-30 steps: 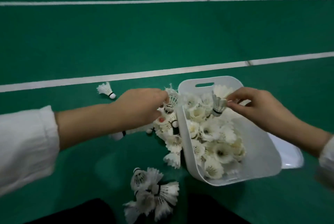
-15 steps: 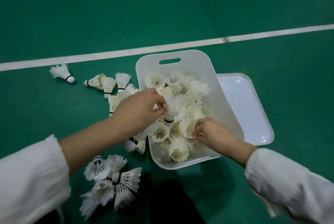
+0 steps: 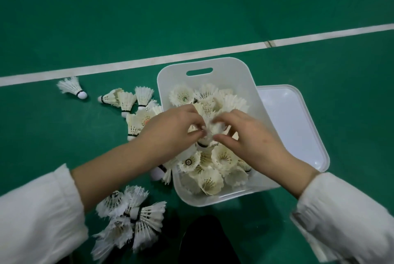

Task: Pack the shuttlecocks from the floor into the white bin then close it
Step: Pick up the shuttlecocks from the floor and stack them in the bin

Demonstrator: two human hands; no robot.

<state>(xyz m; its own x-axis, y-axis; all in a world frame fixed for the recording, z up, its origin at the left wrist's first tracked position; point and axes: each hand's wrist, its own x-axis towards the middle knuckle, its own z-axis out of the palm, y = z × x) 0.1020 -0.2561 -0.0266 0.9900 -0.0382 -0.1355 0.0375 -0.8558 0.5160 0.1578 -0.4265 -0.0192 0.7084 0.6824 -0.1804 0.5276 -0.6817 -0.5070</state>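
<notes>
- The green court floor (image 3: 213, 18) carries everything; loose white feather shuttlecocks (image 3: 130, 217) lie left of the bin, so you have more to collect.
- The white plastic bin (image 3: 236, 76) stands open, well filled; its flat white lid (image 3: 292, 125) lies just beside it, to the right.
- Your left hand (image 3: 170, 131) and right hand (image 3: 249, 138) meet over the bin, fingers pinched together on one white shuttlecock (image 3: 210, 130).
- This one points cork downward, long axis nearly upright. I think you should press it gently into a gap, without crushing the feathers.
</notes>
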